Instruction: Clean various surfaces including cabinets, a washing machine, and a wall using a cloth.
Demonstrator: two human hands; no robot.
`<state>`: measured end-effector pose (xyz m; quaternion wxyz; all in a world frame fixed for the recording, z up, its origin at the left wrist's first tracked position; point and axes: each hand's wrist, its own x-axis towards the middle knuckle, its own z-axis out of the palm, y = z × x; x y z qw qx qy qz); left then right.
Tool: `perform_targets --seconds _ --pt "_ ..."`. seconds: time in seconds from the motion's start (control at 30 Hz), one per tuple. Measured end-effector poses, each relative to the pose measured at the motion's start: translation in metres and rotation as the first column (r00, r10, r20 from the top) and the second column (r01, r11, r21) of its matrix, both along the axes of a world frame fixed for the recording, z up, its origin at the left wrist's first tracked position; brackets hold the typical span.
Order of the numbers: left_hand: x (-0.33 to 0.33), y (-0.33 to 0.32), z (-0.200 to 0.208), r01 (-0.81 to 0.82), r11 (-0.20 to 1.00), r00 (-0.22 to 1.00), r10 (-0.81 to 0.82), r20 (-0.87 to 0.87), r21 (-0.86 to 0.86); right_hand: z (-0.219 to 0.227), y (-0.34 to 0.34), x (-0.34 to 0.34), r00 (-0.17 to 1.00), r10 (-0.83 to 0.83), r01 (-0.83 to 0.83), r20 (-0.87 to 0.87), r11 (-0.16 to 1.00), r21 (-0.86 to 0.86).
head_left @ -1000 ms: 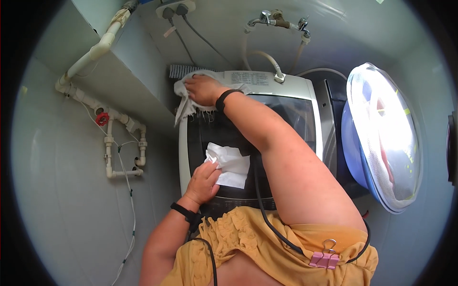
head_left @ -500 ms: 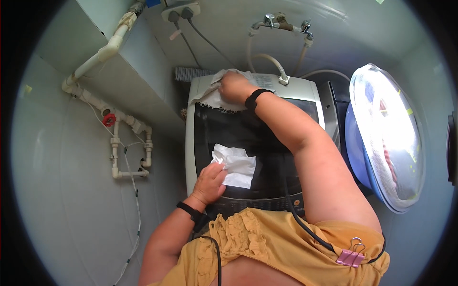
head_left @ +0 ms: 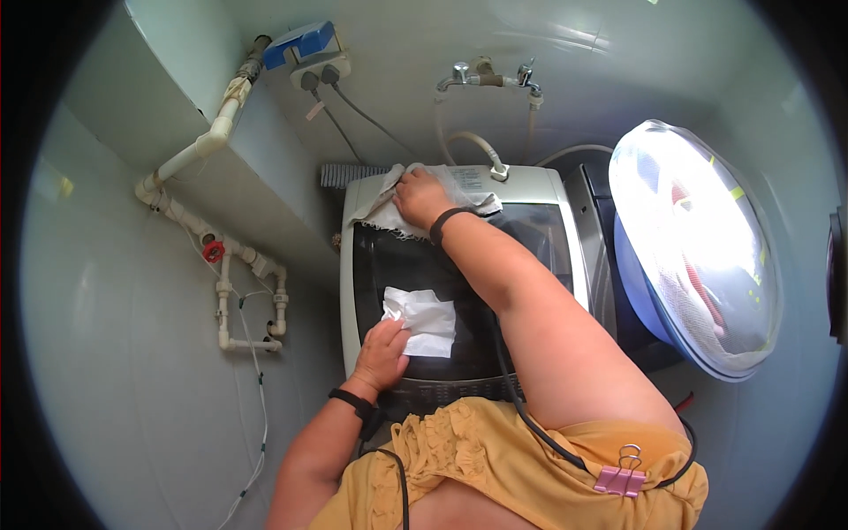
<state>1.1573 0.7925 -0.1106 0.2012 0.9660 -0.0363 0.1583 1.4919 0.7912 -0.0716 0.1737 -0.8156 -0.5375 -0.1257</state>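
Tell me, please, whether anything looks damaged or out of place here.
The cloth under the right hand looks worn: its edge is frayed. Oddly, a binder clip, office stationery, sits on the yellow top.

The right grip (head_left: 421, 198) hides part of the pale cloth (head_left: 379, 208) — the label print (head_left: 468, 178) unreadably small.

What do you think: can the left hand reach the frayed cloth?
Probably yes: nothing seems to block the left hand from the left end of the frayed cloth, though the right hand covers part.
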Motion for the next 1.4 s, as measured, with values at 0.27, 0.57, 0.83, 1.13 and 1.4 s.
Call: perform_targets --seconds 0.27,0.57,0.83,1.13,1.4 --pt "-0.004 0.001 -0.004 -0.024 1.0 0.999 0.024 0.035 -0.001 0.01 -0.115 -0.056 0.991 0.127 -0.129 0.028 0.988 0.089" --pt "0.001 -0.002 0.001 -0.01 0.999 0.998 0.012 0.057 -0.042 -0.011 -0.246 0.012 0.841 -0.532 0.536 -0.098 0.844 0.02" --pt "0.001 -0.001 -0.004 0.007 0.998 0.994 -0.001 0.106 -0.056 0.002 -0.224 0.009 0.862 -0.493 0.497 -0.114 0.868 0.003" --pt "0.059 -0.021 0.055 0.156 0.905 0.957 -0.238 -0.167 -0.397 0.101 -0.158 -0.035 0.547 -0.192 0.355 -0.815 0.935 0.019" --pt "0.089 0.0 0.042 0.24 0.845 0.849 -0.421 -0.319 -0.477 0.146 -0.076 -0.031 0.265 0.128 0.242 -0.956 0.951 0.194"
